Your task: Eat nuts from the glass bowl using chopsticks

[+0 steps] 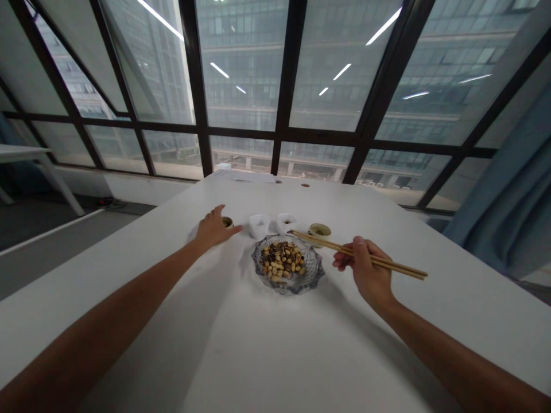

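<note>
My right hand (pixel 371 269) grips a pair of wooden chopsticks (pixel 338 248), their tips close together over the far rim of a clear glass bowl (pixel 312 274). Something small and dark, perhaps a seed, is at the tips. Inside the bowl lie mixed nuts and striped seeds (pixel 282 261). My left hand (pixel 215 229) has its thumb and fingers spread around a small round cup (pixel 228 222), which it partly hides; whether it touches the cup I cannot tell. Between my hands stand a white cup (pixel 259 227), a second white cup (pixel 286 222) holding something dark, and a green-lined cup (pixel 319 230).
White paper sheets (pixel 245 175) lie at the far end of the white table (pixel 258 355). Two small reddish-brown spots or discs (pixel 305 185) are near that edge. Windows rise beyond, and a blue curtain (pixel 508 189) hangs at the right. Another table (pixel 26 151) stands at the left.
</note>
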A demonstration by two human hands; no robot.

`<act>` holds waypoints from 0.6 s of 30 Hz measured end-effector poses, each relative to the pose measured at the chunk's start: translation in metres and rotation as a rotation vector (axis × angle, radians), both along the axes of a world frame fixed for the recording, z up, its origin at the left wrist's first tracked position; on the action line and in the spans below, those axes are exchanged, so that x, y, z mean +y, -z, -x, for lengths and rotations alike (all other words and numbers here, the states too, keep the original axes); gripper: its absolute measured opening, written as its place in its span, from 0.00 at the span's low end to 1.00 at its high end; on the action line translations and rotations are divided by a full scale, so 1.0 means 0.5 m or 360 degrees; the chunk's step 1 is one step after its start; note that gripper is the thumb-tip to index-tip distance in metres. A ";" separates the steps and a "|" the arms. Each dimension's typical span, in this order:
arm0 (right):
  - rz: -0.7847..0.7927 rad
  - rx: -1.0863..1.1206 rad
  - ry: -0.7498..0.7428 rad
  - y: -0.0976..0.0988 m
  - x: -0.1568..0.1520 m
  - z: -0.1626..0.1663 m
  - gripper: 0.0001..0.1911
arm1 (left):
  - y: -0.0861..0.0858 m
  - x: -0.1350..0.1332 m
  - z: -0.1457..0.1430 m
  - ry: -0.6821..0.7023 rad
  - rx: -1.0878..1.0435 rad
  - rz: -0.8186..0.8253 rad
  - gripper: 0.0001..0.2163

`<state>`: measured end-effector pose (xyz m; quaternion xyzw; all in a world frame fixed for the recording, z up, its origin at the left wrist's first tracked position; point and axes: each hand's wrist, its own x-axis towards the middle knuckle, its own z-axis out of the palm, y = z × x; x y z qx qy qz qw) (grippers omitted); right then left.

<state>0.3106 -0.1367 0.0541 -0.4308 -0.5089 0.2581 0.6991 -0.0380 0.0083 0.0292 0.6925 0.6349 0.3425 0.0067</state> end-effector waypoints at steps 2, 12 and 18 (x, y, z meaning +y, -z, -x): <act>-0.0047 0.0018 0.0055 -0.009 0.017 -0.012 0.26 | -0.031 0.011 -0.051 0.0158 0.0166 -0.0082 0.37; -0.0130 -0.0211 0.0135 -0.010 0.070 -0.039 0.27 | -0.072 0.070 -0.304 0.0727 0.0534 0.0330 0.33; -0.0195 -0.0468 0.0152 0.004 0.097 -0.045 0.26 | -0.066 0.068 -0.296 0.0937 0.0525 0.0055 0.34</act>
